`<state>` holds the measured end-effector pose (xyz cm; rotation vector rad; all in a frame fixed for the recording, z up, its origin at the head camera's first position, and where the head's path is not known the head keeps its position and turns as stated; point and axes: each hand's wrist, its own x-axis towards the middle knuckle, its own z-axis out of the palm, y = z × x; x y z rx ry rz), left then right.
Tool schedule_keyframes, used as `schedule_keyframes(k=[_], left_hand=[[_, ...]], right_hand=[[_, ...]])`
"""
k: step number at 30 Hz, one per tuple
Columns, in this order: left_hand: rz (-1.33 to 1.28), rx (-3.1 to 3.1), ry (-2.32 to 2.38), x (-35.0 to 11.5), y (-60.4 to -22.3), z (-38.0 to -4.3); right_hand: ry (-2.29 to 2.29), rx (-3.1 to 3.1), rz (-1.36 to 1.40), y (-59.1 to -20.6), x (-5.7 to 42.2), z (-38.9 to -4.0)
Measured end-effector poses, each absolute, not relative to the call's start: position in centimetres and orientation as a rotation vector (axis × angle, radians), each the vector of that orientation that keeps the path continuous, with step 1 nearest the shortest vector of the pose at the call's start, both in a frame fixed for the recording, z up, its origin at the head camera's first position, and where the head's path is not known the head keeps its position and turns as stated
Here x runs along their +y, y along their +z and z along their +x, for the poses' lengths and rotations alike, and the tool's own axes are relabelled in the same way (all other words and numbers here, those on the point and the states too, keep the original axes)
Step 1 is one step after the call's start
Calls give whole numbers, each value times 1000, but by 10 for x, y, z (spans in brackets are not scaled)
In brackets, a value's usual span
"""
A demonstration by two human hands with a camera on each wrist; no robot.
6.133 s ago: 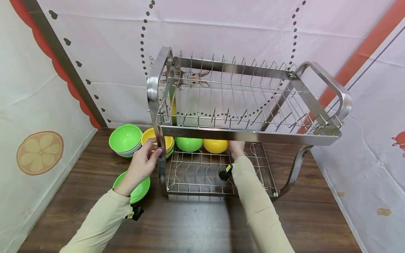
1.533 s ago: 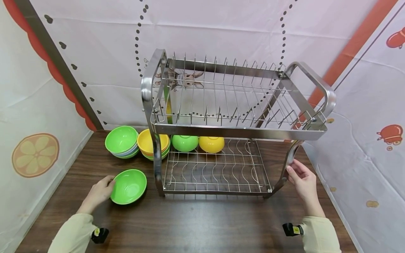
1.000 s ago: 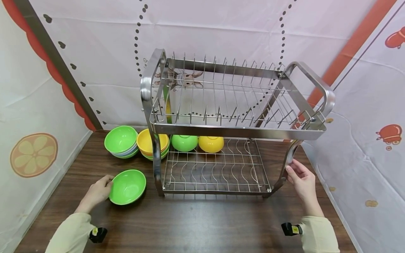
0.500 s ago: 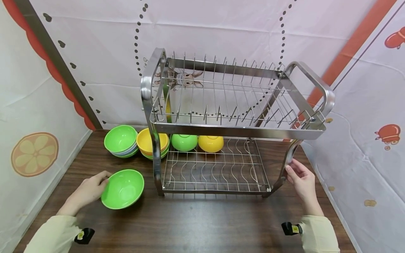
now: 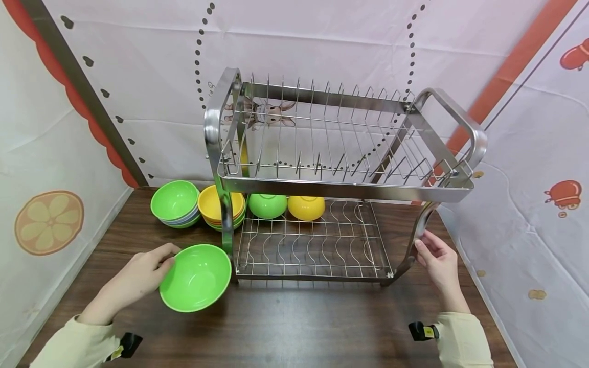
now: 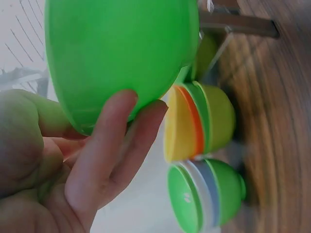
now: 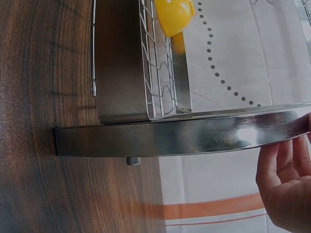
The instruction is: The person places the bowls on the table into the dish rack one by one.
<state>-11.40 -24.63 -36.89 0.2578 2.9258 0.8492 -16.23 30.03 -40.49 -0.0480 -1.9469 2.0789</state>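
My left hand (image 5: 142, 273) pinches the rim of a green bowl (image 5: 195, 278), thumb on one side and fingers on the other. In the left wrist view the bowl (image 6: 119, 48) is lifted well above the table. My right hand (image 5: 439, 260) grips the front right leg of a two-tier metal dish rack (image 5: 349, 191), fingers behind it and thumb in front. The right wrist view shows those fingers (image 7: 286, 165) on the curved metal leg. On the lower tier, at the back left, a green bowl (image 5: 268, 206) and a yellow bowl (image 5: 306, 208) stand tipped on edge side by side.
Left of the rack, one stack of bowls has a green bowl (image 5: 175, 200) on top, another a yellow bowl (image 5: 213, 202). The rack's front left leg (image 5: 227, 220) stands close to the held bowl. Upright wires line the upper tier. Printed cloth walls (image 5: 50, 128) surround the wooden table (image 5: 294, 327).
Six seconds ago my right hand was inside the lower tier and my left at the rack's left leg. Since then my left hand has raised the green bowl and carried it toward the rack.
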Motion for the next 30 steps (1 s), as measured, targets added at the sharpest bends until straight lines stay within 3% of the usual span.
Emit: schedule_keyframes(k=[9, 18, 30], left_hand=[[465, 2877, 943, -213, -356, -116], [626, 2840, 1023, -177, -354, -124], [697, 2780, 1036, -142, -357, -139]], right_hand=[[2048, -1941, 107, -460, 343, -189], [2079, -1934, -38, -403, 299, -162], [2048, -1946, -74, -403, 297, -161]])
